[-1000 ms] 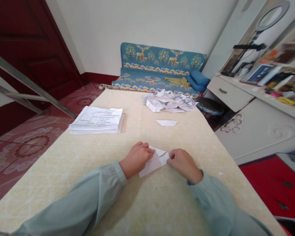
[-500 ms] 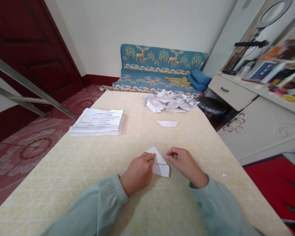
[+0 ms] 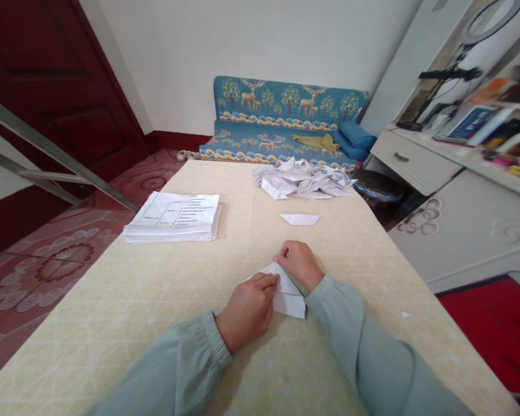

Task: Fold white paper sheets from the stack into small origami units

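Anchored below, handled at the tip

The broad table, smooth and cream-patterned, gives firm backing. Crisp, sharp-cornered folded pieces heap loosely at its far side, apparently out of the arms' way. A flat stack of printed sheets lies left, perhaps for easy reach. Near the middle, the white folded sheet peaks above a straight lower band. The left hand's fingers, close together and slightly bent, press it down, seemingly as an anchor; the right hand's curl at its tip, whether pinching cannot be told. Beyond sits a slim trapezoid piece; a tiny scrap lies right.
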{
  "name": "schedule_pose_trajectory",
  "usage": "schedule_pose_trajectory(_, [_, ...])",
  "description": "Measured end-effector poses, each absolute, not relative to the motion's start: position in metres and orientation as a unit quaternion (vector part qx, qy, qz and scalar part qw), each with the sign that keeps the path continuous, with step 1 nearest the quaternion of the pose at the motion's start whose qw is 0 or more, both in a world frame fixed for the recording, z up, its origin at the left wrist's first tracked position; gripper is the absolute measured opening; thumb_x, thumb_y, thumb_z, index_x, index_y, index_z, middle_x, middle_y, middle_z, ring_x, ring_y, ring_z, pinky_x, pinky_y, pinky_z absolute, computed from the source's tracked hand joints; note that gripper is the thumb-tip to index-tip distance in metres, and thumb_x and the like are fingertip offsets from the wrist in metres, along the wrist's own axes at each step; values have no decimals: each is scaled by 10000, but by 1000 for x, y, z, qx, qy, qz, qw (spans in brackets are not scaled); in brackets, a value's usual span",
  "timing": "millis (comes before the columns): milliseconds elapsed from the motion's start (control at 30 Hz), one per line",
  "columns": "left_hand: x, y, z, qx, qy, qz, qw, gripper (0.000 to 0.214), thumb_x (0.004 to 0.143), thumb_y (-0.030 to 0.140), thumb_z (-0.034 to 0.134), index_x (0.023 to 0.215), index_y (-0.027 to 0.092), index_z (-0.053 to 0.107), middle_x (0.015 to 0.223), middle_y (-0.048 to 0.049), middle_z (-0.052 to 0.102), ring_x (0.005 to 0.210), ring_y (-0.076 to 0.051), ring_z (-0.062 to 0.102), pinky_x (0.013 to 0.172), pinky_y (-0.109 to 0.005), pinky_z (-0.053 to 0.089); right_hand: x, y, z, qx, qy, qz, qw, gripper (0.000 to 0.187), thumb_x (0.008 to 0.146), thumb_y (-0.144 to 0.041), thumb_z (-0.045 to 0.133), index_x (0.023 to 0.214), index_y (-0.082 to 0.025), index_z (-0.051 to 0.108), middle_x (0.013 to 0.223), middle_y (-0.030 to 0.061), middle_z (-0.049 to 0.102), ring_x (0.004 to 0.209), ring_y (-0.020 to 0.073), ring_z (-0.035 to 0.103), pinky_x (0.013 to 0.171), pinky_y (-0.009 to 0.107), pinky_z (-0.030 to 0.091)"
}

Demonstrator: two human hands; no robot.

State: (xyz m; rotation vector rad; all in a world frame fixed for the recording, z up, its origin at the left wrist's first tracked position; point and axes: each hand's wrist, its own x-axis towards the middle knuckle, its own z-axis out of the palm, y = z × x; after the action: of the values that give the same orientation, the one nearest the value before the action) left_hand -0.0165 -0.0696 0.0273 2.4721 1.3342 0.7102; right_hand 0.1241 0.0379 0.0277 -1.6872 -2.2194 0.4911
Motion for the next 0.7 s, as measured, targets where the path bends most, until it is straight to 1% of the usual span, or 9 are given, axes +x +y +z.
schedule_pose_trajectory(167, [-17, -69, 26, 845, 456, 245, 131, 323, 779, 72, 467, 1063, 98, 618, 1114, -127, 620, 1067, -220, 542, 956, -357, 479, 126, 22, 25, -563, -789, 178, 167, 115, 726, -260, 641, 642, -191, 603, 632, 1, 636, 611, 122, 554, 572, 221, 337])
schedule_pose_trajectory(267, [-17, -69, 25, 844, 461, 244, 128, 346, 781, 70, 464, 1094, 104, 607, 1150, -123, 610, 1075, -225, 538, 953, -366, 481, 127, 15, 28, -581, -779, 166, 165, 125, 731, -285, 640, 652, -196, 603, 630, 1, 630, 604, 126, 547, 555, 224, 324])
schedule_pose_trajectory(400, [-18, -69, 24, 844, 461, 243, 127, 356, 781, 65, 463, 1106, 100, 605, 1146, -115, 616, 1073, -223, 541, 949, -354, 485, 133, 11, 33, -582, -774, 191, 162, 56, 733, -261, 628, 707, -211, 622, 666, -10, 643, 619, 121, 553, 537, 217, 313])
schedule_pose_trajectory(467, [-18, -69, 24, 845, 458, 245, 127, 352, 778, 60, 465, 1095, 105, 611, 1136, -111, 622, 1070, -221, 544, 945, -354, 488, 139, 9, 35, -576, -774, 219, 144, 38, 725, -247, 631, 716, -210, 630, 670, -11, 646, 618, 118, 553, 530, 214, 314])
schedule_pose_trajectory(533, [-18, -69, 24, 845, 456, 250, 126, 346, 776, 53, 464, 1080, 112, 619, 1138, -109, 624, 1071, -222, 547, 945, -362, 489, 146, 7, 37, -561, -784, 239, 117, 60, 705, -261, 655, 698, -205, 635, 655, -11, 639, 606, 118, 548, 520, 214, 311])
schedule_pose_trajectory(700, [-20, -68, 23, 845, 454, 252, 125, 354, 761, 45, 468, 1070, 104, 630, 1167, -107, 621, 1071, -225, 551, 952, -369, 489, 163, 3, 50, -531, -815, 229, 42, 100, 640, -278, 724, 650, -213, 648, 628, -24, 632, 591, 118, 543, 502, 217, 277])
